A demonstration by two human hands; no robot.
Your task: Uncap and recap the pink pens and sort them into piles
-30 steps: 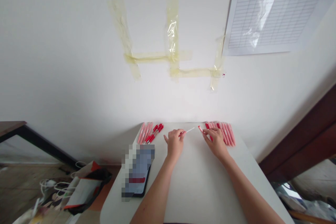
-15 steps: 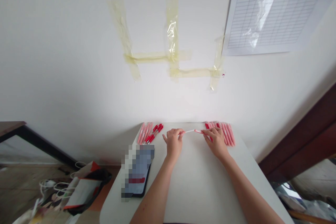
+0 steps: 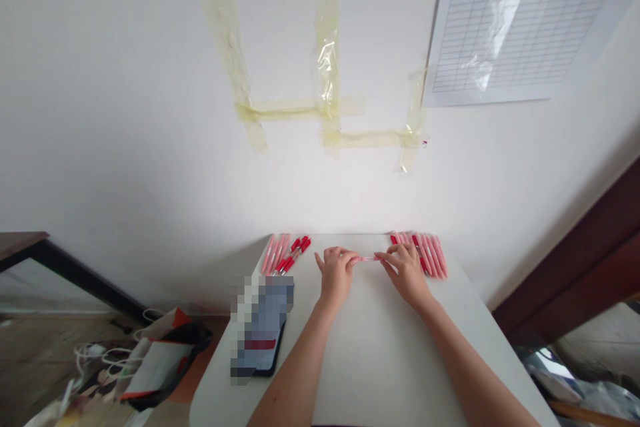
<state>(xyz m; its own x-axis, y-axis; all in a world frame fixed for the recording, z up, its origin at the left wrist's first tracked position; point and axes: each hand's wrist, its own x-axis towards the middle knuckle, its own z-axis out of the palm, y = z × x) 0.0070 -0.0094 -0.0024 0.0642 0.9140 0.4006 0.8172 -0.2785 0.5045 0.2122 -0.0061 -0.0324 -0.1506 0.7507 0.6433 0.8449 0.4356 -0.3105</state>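
Note:
A slim pink-and-white pen [image 3: 369, 258] is held level between my two hands, above the far part of the white table [image 3: 380, 347]. My left hand [image 3: 338, 272] pinches its left end, thumb and fingers together. On the other end my right hand [image 3: 404, 268] closes its fingertips; a short pale stretch shows between the hands. To the right of my right hand lies a row of pink and red pens [image 3: 434, 257]. Left of my left hand are several pink pens [image 3: 276, 253] and some red pens [image 3: 294, 257].
A phone [image 3: 265, 333], partly pixelated, lies at the table's left edge. The wall behind carries yellowed tape [image 3: 327, 60] and a printed sheet [image 3: 525, 33]. Bags [image 3: 160, 360] stand on the floor at left; dark red furniture [image 3: 575, 267] is at right.
My hands have come closer together. The pink piece in my right hand and the white rod from my left hand, apart before, now meet in one line.

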